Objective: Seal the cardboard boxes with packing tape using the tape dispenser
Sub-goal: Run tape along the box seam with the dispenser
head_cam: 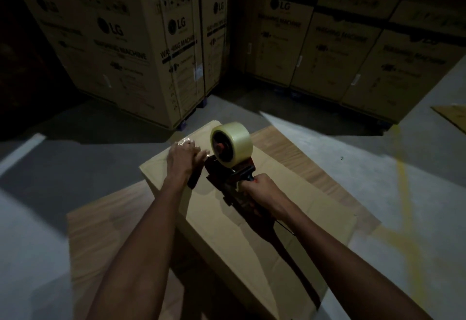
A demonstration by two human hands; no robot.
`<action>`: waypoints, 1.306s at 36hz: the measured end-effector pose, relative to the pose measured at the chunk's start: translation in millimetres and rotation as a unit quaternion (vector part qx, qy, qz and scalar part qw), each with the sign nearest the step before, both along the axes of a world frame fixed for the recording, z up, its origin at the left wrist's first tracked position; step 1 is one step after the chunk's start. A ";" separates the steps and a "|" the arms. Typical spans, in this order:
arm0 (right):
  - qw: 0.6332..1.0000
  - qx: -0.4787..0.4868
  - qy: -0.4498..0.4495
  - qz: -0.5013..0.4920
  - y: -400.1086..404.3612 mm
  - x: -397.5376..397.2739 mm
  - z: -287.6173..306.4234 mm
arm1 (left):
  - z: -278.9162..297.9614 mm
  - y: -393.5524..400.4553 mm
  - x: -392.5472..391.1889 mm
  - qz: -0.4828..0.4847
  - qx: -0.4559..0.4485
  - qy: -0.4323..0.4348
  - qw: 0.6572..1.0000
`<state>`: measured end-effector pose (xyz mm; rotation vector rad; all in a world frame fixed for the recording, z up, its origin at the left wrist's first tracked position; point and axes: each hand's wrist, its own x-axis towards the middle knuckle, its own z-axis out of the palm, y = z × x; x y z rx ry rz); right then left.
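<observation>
A plain cardboard box point(290, 208) lies in front of me on a flat cardboard sheet point(100, 244). My right hand point(259, 188) grips the handle of a dark red tape dispenser point(227, 176), which rests on the box top near its far end. A thick roll of clear packing tape point(233, 144) sits on the dispenser. My left hand point(184, 154) lies flat at the box's far left corner, fingers straight, pressing the shiny tape end point(187, 140) down beside the dispenser's front. The flap seam under the dispenser is in shadow.
Tall stacked washing-machine cartons point(141, 50) stand behind the box on the left and more cartons point(335, 50) on the right, with a dark gap between. The floor point(403, 181) is grey concrete with a yellow painted line. Another cardboard piece point(451, 115) lies at the right edge.
</observation>
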<state>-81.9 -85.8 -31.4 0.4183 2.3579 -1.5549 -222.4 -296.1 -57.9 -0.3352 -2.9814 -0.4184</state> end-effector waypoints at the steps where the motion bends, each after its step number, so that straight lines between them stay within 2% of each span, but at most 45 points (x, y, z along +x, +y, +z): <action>1: 1.000 0.001 0.001 0.001 0.2 -0.1 -0.5 | 1.5 2.4 2.2 0.017 0.030 -0.005 0.999; 3: 1.000 0.000 0.004 0.006 0.3 -0.6 1.2 | 4.2 7.6 4.6 0.054 0.082 -0.014 0.995; 8: 1.000 -0.023 -0.010 0.010 1.9 -0.1 8.7 | 10.3 14.8 9.7 0.097 0.111 -0.006 0.989; 17: 0.999 -0.038 -0.003 0.020 9.1 0.0 9.3 | 11.9 11.5 14.0 0.069 0.144 -0.033 0.987; 22: 0.999 -0.037 -0.003 0.023 11.9 0.6 9.1 | 2.9 7.8 11.5 0.046 0.197 -0.067 0.977; 24: 0.999 -0.028 -0.008 0.031 16.6 2.6 9.2 | -0.3 4.5 12.8 0.048 0.163 -0.057 0.984; 27: 0.999 -0.020 -0.004 0.041 27.2 10.9 9.8 | -0.5 5.8 10.1 0.036 0.182 -0.037 0.982; 30: 0.999 -0.011 0.002 0.039 34.4 22.9 7.5 | 2.7 10.3 8.0 0.049 0.105 0.003 0.993; 35: 0.999 0.009 0.025 0.025 32.8 30.1 -2.8 | 0.4 10.5 10.3 0.020 0.039 0.021 0.999; 38: 0.999 0.032 0.032 0.020 30.2 29.0 -4.7 | -4.7 8.7 10.3 -0.001 -0.029 -0.002 1.000; 41: 0.998 0.044 0.035 0.017 29.3 29.6 -5.0 | -7.7 5.5 12.2 -0.005 -0.036 -0.052 0.998; 47: 0.999 0.035 0.025 0.007 27.8 28.8 -3.9 | -2.6 10.7 22.6 -0.005 -0.043 -0.084 0.996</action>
